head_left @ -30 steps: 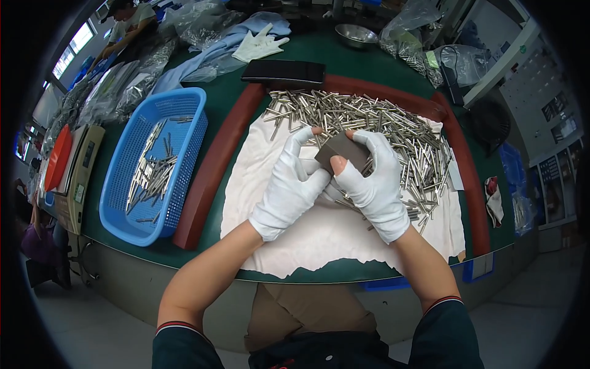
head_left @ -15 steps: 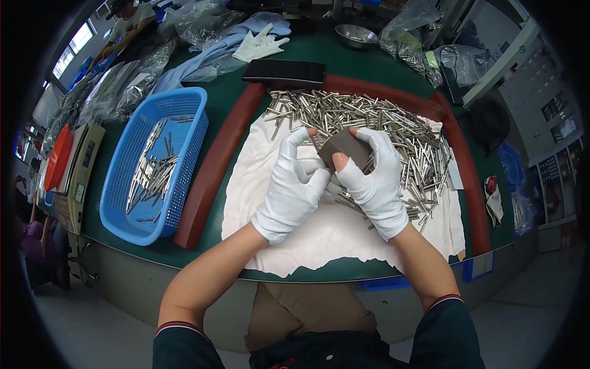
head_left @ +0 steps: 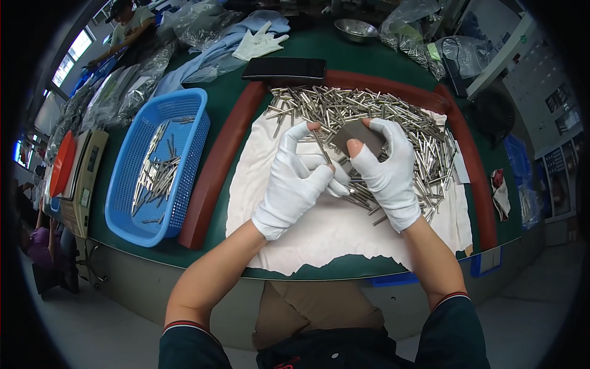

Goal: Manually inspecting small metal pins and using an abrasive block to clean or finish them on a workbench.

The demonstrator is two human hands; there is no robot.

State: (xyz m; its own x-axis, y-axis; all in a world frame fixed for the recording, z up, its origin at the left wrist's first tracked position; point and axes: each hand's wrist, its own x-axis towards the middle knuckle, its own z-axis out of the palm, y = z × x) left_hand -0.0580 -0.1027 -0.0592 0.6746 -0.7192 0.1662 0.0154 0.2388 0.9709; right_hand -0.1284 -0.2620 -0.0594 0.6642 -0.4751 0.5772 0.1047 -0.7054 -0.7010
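My left hand [head_left: 294, 181] wears a white glove and pinches a thin metal rod [head_left: 321, 146] between thumb and forefinger. My right hand [head_left: 387, 172], gloved with bare fingertips, grips a small dark grey pad [head_left: 357, 135], which touches the rod. Both hands hover over a white cloth [head_left: 319, 227] on the green table. A large heap of shiny metal rods [head_left: 375, 114] lies on the cloth just beyond and to the right of my hands. Several more rods lie under my palms.
A blue plastic basket [head_left: 184, 117] holding several rods stands at the left. A curved reddish-brown rail [head_left: 215, 172] borders the cloth. A black flat case [head_left: 284, 67], a loose white glove [head_left: 261, 43], plastic bags and a steel bowl [head_left: 357, 27] lie at the back. Another person works far left.
My left hand has raised its forefinger and thumb, bringing a single rod up against the dark pad. The right hand stays in nearly the same place.
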